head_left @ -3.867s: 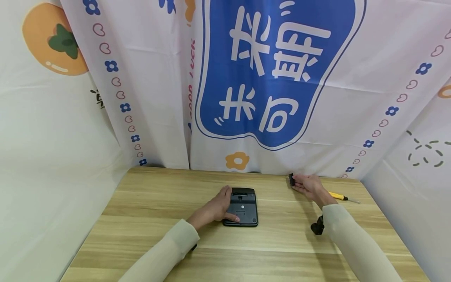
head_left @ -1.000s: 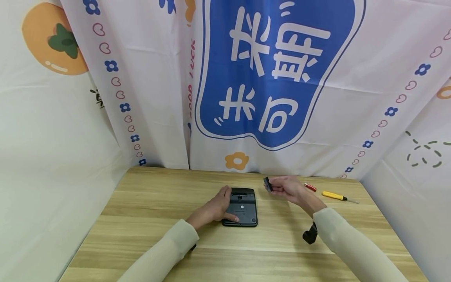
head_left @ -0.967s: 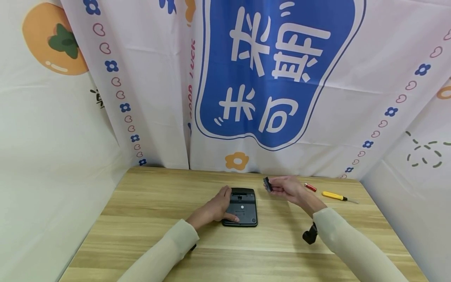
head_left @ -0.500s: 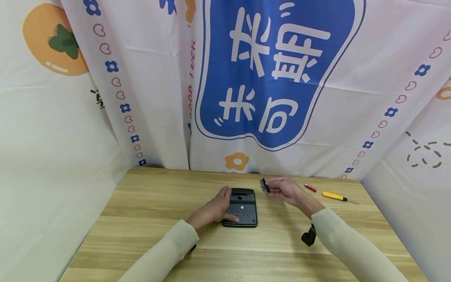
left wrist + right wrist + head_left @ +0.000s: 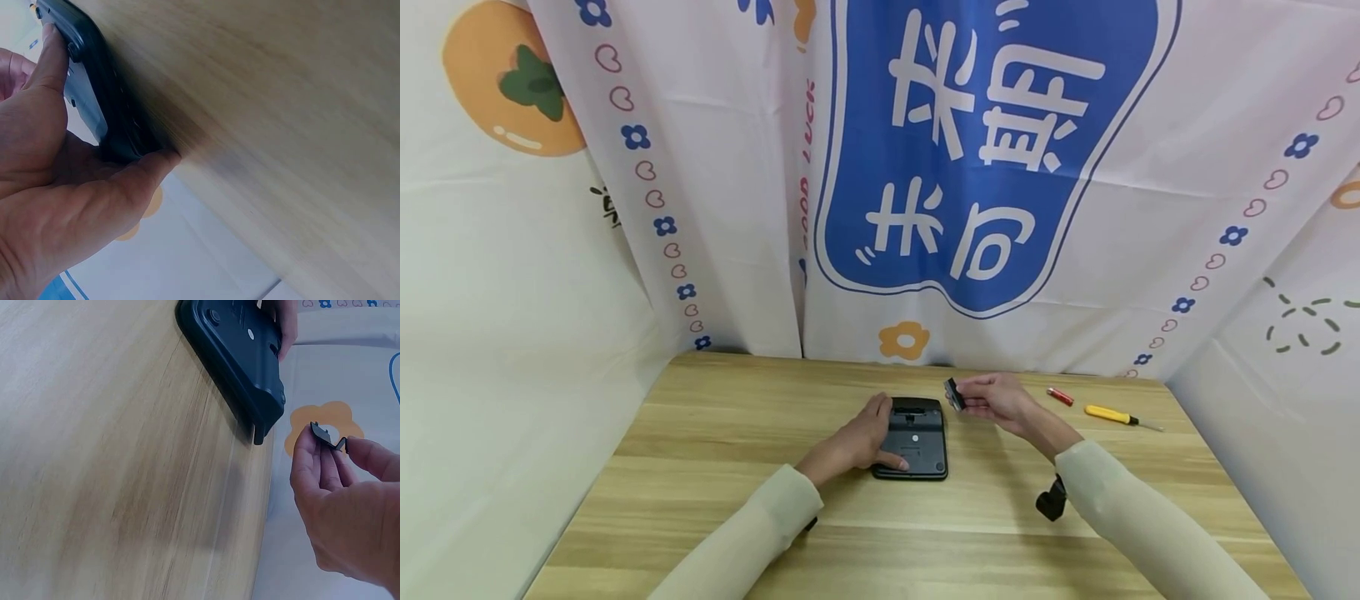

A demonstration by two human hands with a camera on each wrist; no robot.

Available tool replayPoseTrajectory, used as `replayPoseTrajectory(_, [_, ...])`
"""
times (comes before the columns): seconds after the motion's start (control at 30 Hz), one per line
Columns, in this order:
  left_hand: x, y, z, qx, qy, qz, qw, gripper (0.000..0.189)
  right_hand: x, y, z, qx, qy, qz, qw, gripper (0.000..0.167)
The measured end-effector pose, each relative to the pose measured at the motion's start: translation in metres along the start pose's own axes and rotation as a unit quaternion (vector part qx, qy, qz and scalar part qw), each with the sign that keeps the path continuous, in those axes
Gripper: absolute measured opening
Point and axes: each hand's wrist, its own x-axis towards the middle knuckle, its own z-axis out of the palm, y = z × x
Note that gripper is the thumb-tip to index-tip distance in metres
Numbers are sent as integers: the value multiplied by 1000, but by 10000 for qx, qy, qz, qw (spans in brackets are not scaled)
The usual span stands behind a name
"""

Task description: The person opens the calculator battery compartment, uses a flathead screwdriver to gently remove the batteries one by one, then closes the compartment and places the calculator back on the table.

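A black calculator (image 5: 927, 454) lies face down on the wooden table, its small battery slot (image 5: 910, 413) uncovered near the far end. My left hand (image 5: 859, 440) grips its left side, thumb on the back near the front edge and fingers at the far left corner. Just right of the calculator's far corner, my right hand (image 5: 1003, 403) pinches a small black battery cover (image 5: 954, 394) between thumb and fingers, above the table. In the right wrist view the cover (image 5: 321, 433) shows a bent clip at the thumb's end.
A red battery (image 5: 1060, 397) lies to the right of my right hand. Beyond it rests a yellow-handled screwdriver (image 5: 1112, 415), its shaft pointing right. A printed white curtain (image 5: 745, 317) hangs along the table's back edge, with white walls on both sides.
My right hand has carried the battery cover leftward from the back right to beside the calculator, revealing the red battery. My left hand and the calculator have stayed in place.
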Motion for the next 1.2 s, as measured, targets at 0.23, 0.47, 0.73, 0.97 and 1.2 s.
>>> replayPoseTrajectory(0.23, [0,0,0,-2,-51,-44,10000,115,-1,-1,8,-283,25,-102,9995,33])
replayPoseTrajectory(0.47, [2,0,2,-21,-34,-73,10000,116,-1,2,16,-504,-102,-266,9983,34])
replayPoseTrajectory(0.73, [2,-1,2,-39,7,-23,10000,115,1,3,23,-774,-129,-509,9956,32])
replayPoseTrajectory(0.97, [2,-2,1,52,21,-10,10000,115,2,5,31,-1192,-32,-748,9900,28])
replayPoseTrajectory(1.2, [1,-2,1,-22,9,66,10000,116,-2,5,37,-2192,106,-1293,9670,24])
